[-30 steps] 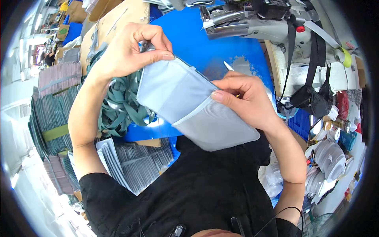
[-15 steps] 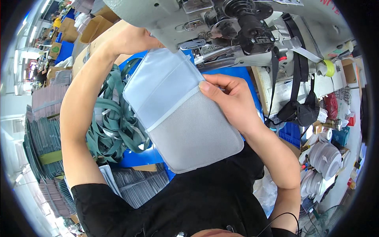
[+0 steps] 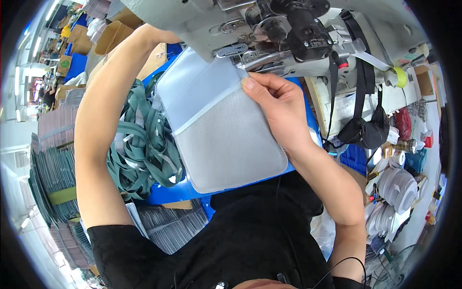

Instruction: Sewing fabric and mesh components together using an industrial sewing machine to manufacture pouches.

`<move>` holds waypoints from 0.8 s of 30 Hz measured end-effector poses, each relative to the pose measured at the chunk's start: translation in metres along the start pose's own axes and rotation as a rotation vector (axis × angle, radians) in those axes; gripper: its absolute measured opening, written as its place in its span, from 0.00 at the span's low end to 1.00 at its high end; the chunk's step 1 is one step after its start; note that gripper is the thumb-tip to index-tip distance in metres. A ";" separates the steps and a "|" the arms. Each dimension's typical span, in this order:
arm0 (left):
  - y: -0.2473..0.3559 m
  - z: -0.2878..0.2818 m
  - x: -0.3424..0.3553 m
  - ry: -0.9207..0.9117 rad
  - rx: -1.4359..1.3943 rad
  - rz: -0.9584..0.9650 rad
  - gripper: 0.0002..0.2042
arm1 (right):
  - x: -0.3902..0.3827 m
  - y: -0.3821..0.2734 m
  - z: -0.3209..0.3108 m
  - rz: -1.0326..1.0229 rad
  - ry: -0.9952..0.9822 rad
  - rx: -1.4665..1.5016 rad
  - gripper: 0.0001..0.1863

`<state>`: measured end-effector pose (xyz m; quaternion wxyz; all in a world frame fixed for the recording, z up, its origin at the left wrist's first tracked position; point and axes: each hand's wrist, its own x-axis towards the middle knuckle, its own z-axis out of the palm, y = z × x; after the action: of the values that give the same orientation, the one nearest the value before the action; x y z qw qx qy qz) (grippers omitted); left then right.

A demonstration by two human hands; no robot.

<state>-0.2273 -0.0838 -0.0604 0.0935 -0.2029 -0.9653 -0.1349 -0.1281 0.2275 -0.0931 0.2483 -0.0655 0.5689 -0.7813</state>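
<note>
The right hand (image 3: 281,103) is pinching a flat fabric panel (image 3: 219,123) at its one o'clock edge, the thumb lying on top and the bent fingers gripping from the other side. The left hand (image 3: 165,36) is going out of sight behind the pale sewing machine (image 3: 310,43); only the part near the wrist is showing, so one cannot tell whether it is grasping anything.

The panel is lying in the middle of the view, tilted a little, over the blue counter (image 3: 163,193). Its light blue part is facing eleven o'clock and its grey mesh pocket (image 3: 233,144) is facing six o'clock. The upper end is disappearing beneath the machine's head, so its contact with the needle is not showing.

Judging from this, the step in hand seems to be the placing of the panel's edge at the sewing head. The next move is probably calling for a flat, straight edge, with both hands agreeing and the right fingertips staying clear of the metal parts.

Farther out from the panel, teal straps (image 3: 142,144) are lying tangled toward nine o'clock, stacked grey pieces (image 3: 175,229) are resting at seven, and black straps (image 3: 363,72) are hanging at two.
</note>
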 end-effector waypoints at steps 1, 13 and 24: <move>0.015 0.002 -0.002 0.045 0.021 -0.057 0.20 | -0.001 0.001 0.000 0.018 0.009 0.009 0.16; 0.258 0.002 -0.168 -0.002 0.065 -0.103 0.39 | -0.003 0.004 -0.005 0.084 -0.037 0.138 0.17; 0.252 -0.043 -0.150 -0.183 0.486 0.056 0.34 | -0.055 0.027 -0.032 -0.114 -0.233 0.009 0.12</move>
<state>0.0179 0.0707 0.0012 0.0554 -0.2127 -0.9678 0.1228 -0.0849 0.2743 -0.1189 0.2680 -0.1868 0.5280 -0.7839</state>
